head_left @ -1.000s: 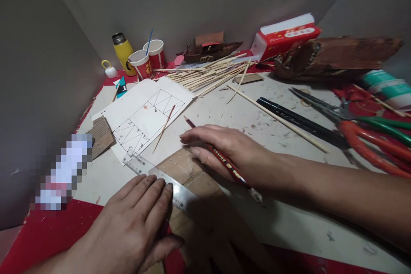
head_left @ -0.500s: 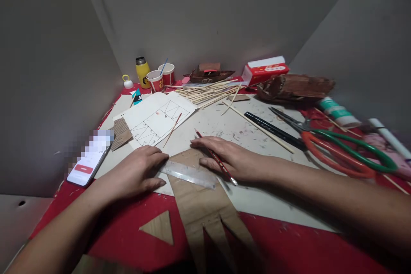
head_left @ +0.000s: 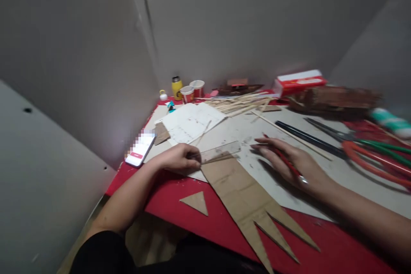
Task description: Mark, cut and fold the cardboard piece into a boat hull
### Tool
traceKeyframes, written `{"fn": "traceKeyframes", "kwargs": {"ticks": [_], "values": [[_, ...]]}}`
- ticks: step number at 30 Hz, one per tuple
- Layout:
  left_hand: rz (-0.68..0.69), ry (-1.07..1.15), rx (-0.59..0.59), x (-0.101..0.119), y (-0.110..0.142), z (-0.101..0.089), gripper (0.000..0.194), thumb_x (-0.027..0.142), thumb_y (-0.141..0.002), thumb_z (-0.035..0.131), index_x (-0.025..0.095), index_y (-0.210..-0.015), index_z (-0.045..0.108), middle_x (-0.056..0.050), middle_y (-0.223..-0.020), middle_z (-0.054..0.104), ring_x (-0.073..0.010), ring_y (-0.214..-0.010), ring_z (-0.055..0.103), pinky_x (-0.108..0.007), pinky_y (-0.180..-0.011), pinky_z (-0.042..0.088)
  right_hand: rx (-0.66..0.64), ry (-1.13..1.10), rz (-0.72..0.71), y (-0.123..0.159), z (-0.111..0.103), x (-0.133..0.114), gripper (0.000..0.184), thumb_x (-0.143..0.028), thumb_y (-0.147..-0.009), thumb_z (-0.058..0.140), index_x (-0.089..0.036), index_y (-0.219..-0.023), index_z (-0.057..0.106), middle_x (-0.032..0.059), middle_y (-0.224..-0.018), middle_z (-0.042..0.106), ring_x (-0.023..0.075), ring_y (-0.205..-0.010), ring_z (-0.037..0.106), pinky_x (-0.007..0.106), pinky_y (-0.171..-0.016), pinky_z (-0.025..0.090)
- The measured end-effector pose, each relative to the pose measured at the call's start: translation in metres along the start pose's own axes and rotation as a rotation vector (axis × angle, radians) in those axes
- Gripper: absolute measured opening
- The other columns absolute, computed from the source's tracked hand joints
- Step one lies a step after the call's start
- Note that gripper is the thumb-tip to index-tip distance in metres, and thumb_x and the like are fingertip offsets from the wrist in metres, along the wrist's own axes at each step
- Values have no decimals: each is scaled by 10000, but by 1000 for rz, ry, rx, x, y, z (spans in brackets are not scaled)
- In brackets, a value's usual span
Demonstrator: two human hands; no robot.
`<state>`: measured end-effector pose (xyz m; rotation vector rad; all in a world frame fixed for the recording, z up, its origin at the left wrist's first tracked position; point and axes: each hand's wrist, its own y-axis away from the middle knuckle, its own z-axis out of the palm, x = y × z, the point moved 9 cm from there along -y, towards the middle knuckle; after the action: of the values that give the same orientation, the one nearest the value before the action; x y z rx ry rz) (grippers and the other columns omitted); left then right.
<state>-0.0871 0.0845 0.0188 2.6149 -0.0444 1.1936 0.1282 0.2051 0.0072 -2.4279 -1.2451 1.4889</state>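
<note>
Between the fingers and thumb of my left hand (head_left: 181, 156) is one end of a clear ruler (head_left: 221, 152), angled over the far end of a brown wooden sheet (head_left: 237, 188). The sheet's near end has long pointed teeth. My right hand (head_left: 289, 162) is closed around a red pencil (head_left: 285, 160), held off to the right of the sheet. A small wooden triangle (head_left: 197, 202) lies on the red tabletop left of the sheet. Beyond my left hand, a white paper (head_left: 189, 122) with blurred drawn lines lies on the grey board.
A phone (head_left: 140, 150) lies at the left edge. Wooden sticks (head_left: 237, 105), paper cups (head_left: 187, 94), a yellow bottle (head_left: 177, 88) and a red box (head_left: 300, 82) stand or lie at the back. Scissors (head_left: 359, 147) and a black tube (head_left: 308, 139) are at right.
My left hand went from pressing flat on the ruler to gripping its end, and the ruler has swung round toward the sheet's far edge. My right hand, with the pencil, has moved away rightward.
</note>
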Motion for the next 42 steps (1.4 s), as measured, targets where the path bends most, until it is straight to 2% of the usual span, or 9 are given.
{"fn": "traceKeyframes", "kwargs": {"ticks": [3,7,9,18,23,28,33,37,42], "values": [[-61,137,107,-9,-2,-4,105,266,-797,640,166,-827,626,-34,-764,680,-153,-699,626,-250,-647,473,63,12,8,-1,-7,-1,189,-301,-911,586,-272,-1082,662,161,-1015,755,329,-957,715,391,-830,530],[-145,306,160,-13,0,7,163,347,-867,568,189,-859,532,-26,-676,662,-140,-535,619,-236,-497,455,-51,-71,122,7,-2,-16,223,-389,-937,501,-212,-1011,615,109,-771,735,246,-639,696,343,-607,546],[-152,359,161,-11,-2,14,186,370,-879,566,188,-864,528,-22,-637,649,-135,-513,613,-219,-472,441,-137,-57,138,11,6,-26,279,-403,-936,501,-163,-1030,607,62,-656,687,211,-595,655,326,-594,524],[-78,536,284,11,-37,26,218,355,-834,634,179,-792,512,-20,-715,633,-126,-586,628,-273,-598,511,-148,16,185,10,-2,-24,295,-303,-873,541,-101,-1076,610,-13,-596,596,146,-545,512,279,-562,424],[-60,501,367,19,-55,5,201,330,-812,654,164,-765,552,-44,-776,672,-137,-624,632,-256,-580,471,-98,-14,240,5,-23,-8,314,-329,-893,512,-82,-1065,602,14,-609,623,161,-556,556,290,-564,452],[-62,432,447,27,-48,-17,237,349,-830,646,154,-702,606,28,-578,561,-83,-507,474,-206,-505,376,-12,-128,260,6,-42,-7,386,-406,-939,492,-93,-1151,570,66,-760,677,175,-645,635,300,-609,521],[-31,475,309,57,-48,9,293,430,-826,665,148,-756,630,45,-569,521,-69,-493,424,-193,-489,357,37,-572,329,-17,-45,-13,387,-427,-919,594,-146,-1184,564,113,-975,712,167,-735,681,250,-536,568],[-23,570,172,75,-56,34,321,446,-782,735,154,-870,640,46,-567,556,-75,-493,464,-189,-495,376,26,-826,470,-42,-30,-9,107,-254,-879,643,-152,-866,615,48,-723,708,108,-514,615,164,-372,474],[-77,576,114,66,-54,33,346,457,-845,680,143,-705,645,1,-601,618,-73,-504,498,-187,-511,384,59,-860,494,-53,-21,2,128,-227,-925,572,-153,-831,615,39,-669,707,96,-473,600,148,-349,456]]}}
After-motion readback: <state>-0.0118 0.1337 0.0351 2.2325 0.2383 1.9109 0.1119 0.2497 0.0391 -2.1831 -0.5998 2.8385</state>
